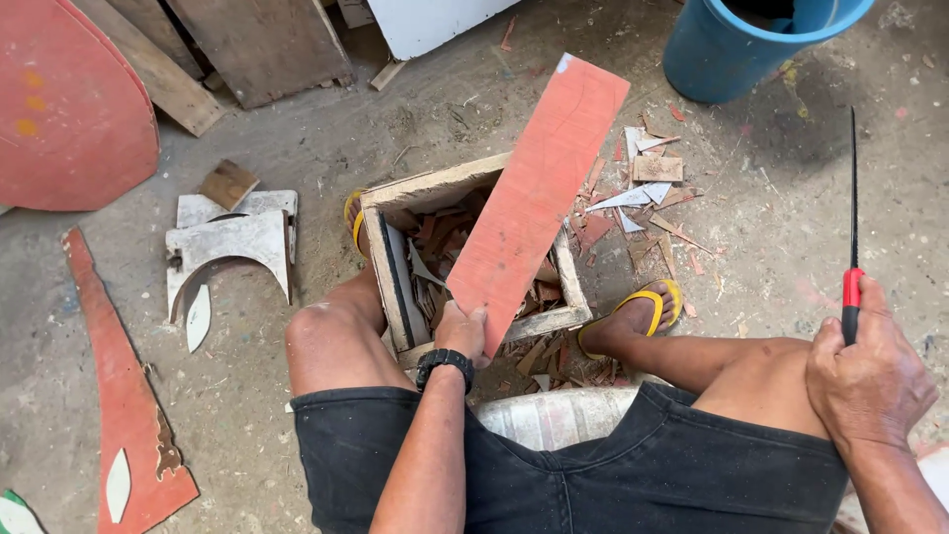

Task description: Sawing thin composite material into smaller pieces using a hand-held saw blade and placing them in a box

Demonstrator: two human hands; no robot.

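From the head camera, looking down, the person sat on a low seat with knees apart over a small open wooden box that stood on the concrete floor between two feet in yellow sandals. The left hand, with a black watch at the wrist, was clamped on the lower end of a long flat red board, thumb on top and fingers beneath. The board slanted up and away from the hand, passing over the box, its far end well above the litter. The right hand rested on the right knee with its fingers wrapped tight around the red handle of a long thin blade, which stood nearly upright and well apart from the board. The board's edges looked straight and whole, so by my reading no cut had been started on this piece. Even so, the box held many reddish offcuts, and more red and white chips lay on the floor just beside it, which suggested much trimming was already done. To the left lay white curved cut-outs and a long red offcut; a blue bucket stood at the top right.
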